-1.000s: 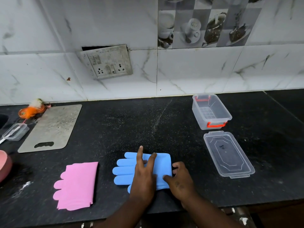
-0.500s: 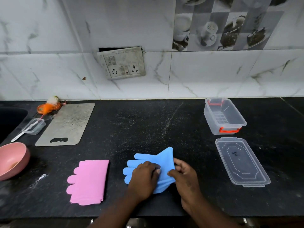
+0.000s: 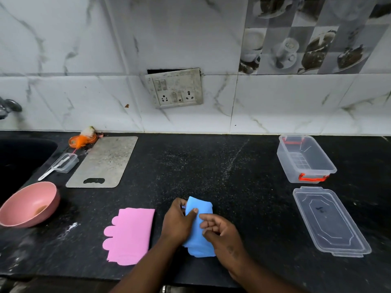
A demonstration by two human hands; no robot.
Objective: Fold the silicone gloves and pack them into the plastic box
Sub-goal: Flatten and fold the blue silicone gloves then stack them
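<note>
Both hands grip the blue glove [image 3: 198, 231] at the near edge of the black worktop [image 3: 211, 170]. The left hand [image 3: 177, 222] closes on the glove's left side, its thumb lying across the blue face, while the right hand [image 3: 222, 233] has its fingers curled over the right side. The glove is bunched into a narrow, long fold that runs from the near edge away from the person, its far end sticking out past the fingers. Just left of it the pink glove [image 3: 129, 235] lies flat, fingers pointing left, touched by neither hand. The box [image 3: 306, 158] stands open and empty at the far right, near the wall, with red clasps at both ends. Its clear lid [image 3: 330, 220] lies on the worktop just in front of it, apart from the hands. To the left are a grey board [image 3: 103, 161], a pink bowl [image 3: 29, 204] and a small clear tub [image 3: 64, 162].
</note>
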